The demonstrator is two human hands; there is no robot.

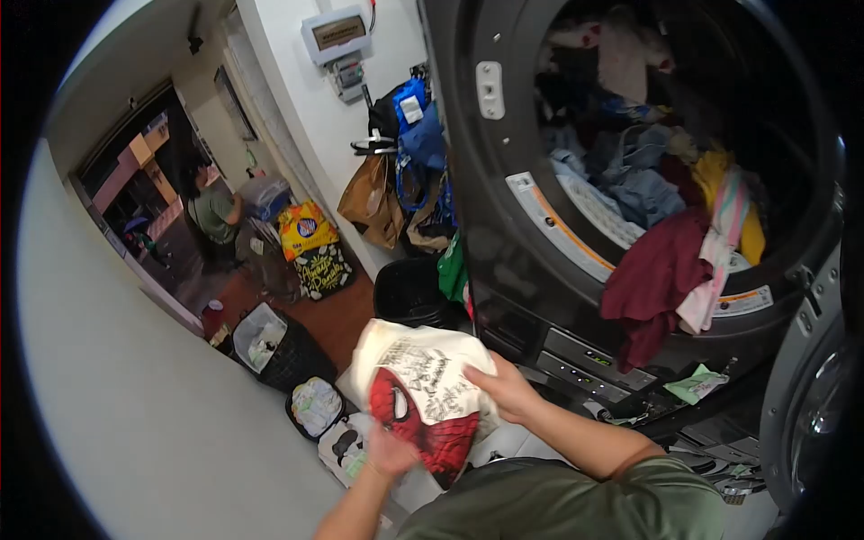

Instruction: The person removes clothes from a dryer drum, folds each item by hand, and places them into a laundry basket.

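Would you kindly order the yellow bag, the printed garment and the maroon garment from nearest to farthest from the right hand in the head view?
1. Printed garment: in the right hand.
2. Maroon garment: hanging, upper right.
3. Yellow bag: upper left, background.

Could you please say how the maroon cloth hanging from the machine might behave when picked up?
The maroon cloth is probably floppy, draping in folds over the rim; it may drag the striped cloth lying against it.
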